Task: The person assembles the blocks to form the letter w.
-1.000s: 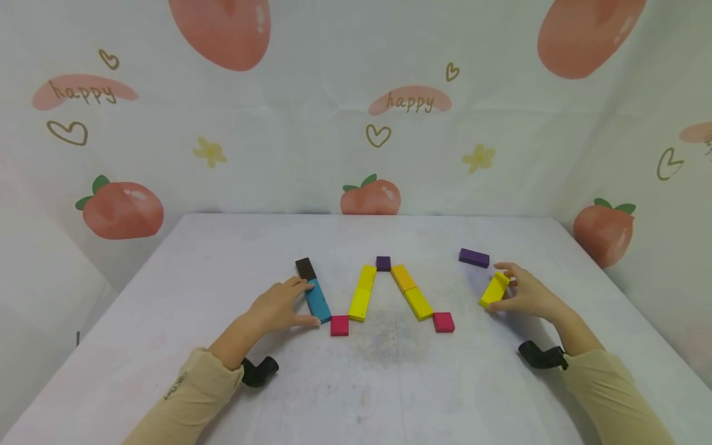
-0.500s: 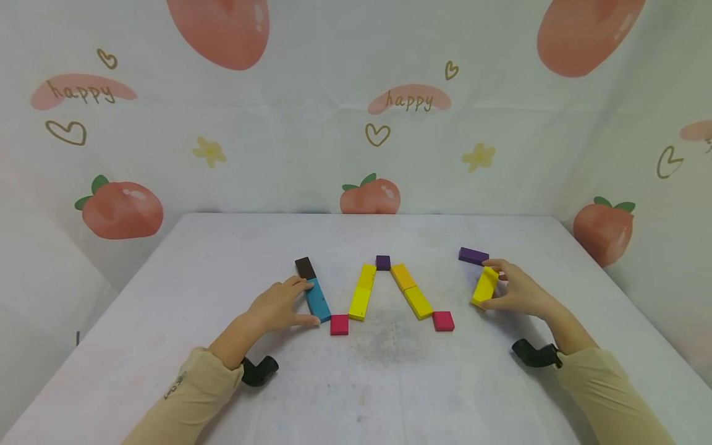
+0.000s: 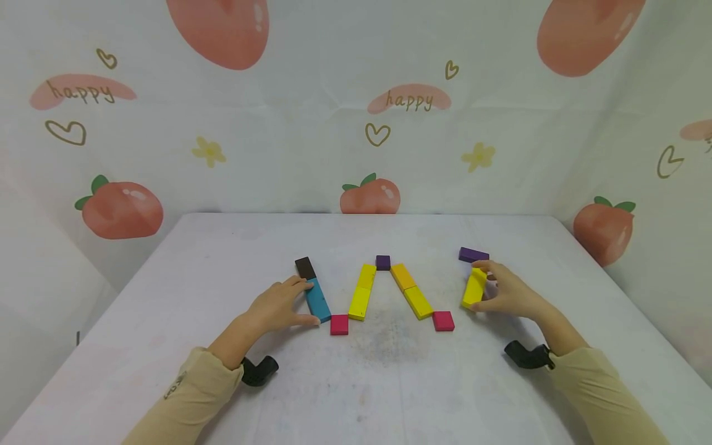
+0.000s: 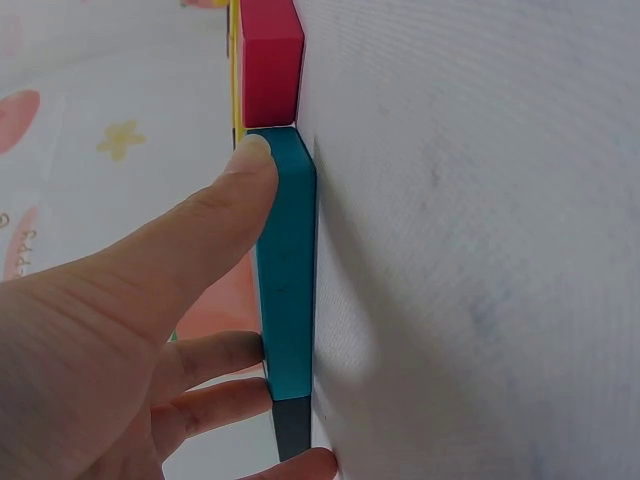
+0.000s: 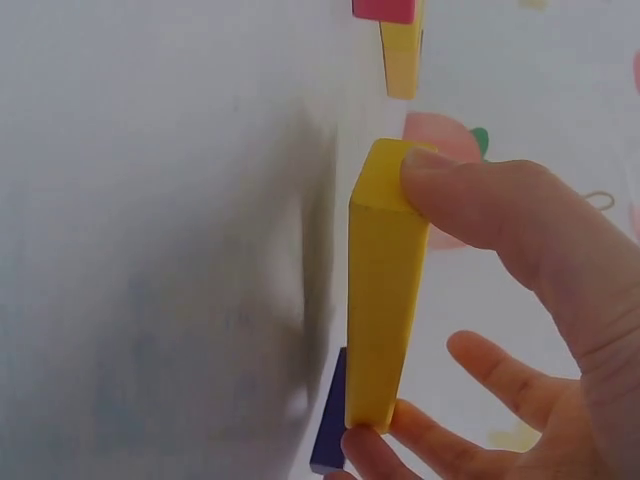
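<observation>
My left hand [image 3: 280, 307] rests at the blue block [image 3: 319, 301], its thumb at the near end and its fingertips by the far end. That block lies flat, with a black block [image 3: 305, 267] at its far end and a red block [image 3: 339, 325] at its near corner. Pinched lengthwise between thumb and fingertips of my right hand [image 3: 513, 293] is a yellow block [image 3: 474, 288]. In the right wrist view this yellow block [image 5: 385, 300] is held off the white surface, its shadow beside it. A purple block [image 3: 474, 254] lies just beyond the right hand.
Two yellow blocks [image 3: 361, 292] slant up to a small dark purple block [image 3: 383, 263]. From there an orange block [image 3: 403, 277] and another yellow block [image 3: 418, 302] slant down to a second red block [image 3: 444, 321]. A printed cloth [image 3: 311, 123] hangs behind the white table [image 3: 389, 395].
My right hand has carried the yellow block leftward, toward the row of blocks. The left hand stays where it was on the blue block.
</observation>
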The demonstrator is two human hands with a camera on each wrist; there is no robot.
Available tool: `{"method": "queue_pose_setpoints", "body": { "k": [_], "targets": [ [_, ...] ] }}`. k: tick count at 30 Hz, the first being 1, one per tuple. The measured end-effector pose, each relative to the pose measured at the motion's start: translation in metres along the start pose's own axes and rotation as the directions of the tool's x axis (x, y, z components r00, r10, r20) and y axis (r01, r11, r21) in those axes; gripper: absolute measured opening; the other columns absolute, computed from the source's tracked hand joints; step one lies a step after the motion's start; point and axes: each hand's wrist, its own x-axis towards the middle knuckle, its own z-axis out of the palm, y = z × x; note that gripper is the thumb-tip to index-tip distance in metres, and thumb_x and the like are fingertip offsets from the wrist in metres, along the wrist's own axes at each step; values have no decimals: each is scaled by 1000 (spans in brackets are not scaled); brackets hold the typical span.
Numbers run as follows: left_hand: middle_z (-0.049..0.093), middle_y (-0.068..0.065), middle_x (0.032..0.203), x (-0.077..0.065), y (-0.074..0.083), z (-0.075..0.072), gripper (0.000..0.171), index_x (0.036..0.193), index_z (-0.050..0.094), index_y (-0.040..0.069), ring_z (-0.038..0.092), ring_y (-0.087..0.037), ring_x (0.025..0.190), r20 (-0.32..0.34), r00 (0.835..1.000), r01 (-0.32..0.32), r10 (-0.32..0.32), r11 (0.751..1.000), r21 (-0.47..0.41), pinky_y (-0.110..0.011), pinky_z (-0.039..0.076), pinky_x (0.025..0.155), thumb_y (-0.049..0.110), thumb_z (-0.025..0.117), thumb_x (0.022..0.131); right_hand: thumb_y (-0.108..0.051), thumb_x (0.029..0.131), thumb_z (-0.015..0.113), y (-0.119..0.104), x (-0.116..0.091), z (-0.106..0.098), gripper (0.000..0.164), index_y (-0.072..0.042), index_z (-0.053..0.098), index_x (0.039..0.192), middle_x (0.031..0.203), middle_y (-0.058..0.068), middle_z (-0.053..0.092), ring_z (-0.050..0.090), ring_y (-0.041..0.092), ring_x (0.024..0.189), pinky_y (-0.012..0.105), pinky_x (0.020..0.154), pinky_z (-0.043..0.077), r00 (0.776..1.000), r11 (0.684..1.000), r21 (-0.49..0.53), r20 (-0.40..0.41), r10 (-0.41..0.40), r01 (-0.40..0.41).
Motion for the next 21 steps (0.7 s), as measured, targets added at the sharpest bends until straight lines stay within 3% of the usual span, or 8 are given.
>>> {"method": "queue_pose_setpoints", "body": {
  "k": [12,21],
  "targets": [
    [44,-23,138,0,0,1,77,134,48,2,50,-43,116,-6,1000,-11,11,1000,8,-52,47,95,47,72,76,-22,72,79,-6,3,9,75,4,40,131,129,29,44,48,44,110,60,92,45,998,997,14,0,-70,70],
    [44,-23,139,1,0,0,77,134,48,2,50,-43,116,-3,1000,-2,2,1000,8,-52,47,95,47,72,76,-23,71,80,-8,6,14,75,3,41,130,128,28,46,49,40,108,60,93,44,998,998,7,1,-68,68]
  ]
}}
